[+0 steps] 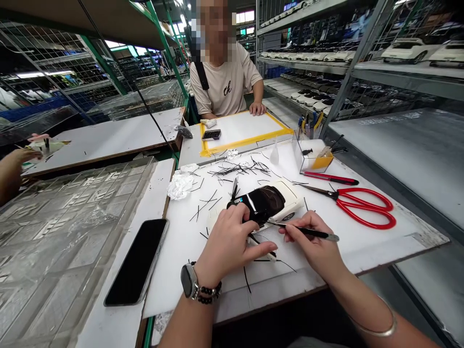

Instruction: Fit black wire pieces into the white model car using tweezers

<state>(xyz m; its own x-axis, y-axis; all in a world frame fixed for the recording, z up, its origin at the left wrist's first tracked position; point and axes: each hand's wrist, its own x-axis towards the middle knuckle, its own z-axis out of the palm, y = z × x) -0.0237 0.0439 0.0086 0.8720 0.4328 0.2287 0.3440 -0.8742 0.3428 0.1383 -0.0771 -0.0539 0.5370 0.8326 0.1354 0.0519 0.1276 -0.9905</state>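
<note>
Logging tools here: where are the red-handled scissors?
In the head view, the red-handled scissors lie on the right of the white worktop, just below the thin red tool.

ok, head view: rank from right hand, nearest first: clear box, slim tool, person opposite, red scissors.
1. Slim tool: in the right hand.
2. Red scissors: ahead-right.
3. Clear box: ahead, beyond the scissors.
4. Person opposite: farthest, ahead-left.

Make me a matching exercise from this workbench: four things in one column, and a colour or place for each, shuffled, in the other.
1. scissors
2. large phone
3. model car
4. thin tool

A. cream and black
B. in the right hand
C. red-handled
D. beside the see-through tray

Pairs: 1-C, 2-D, 3-A, 4-B.
</note>
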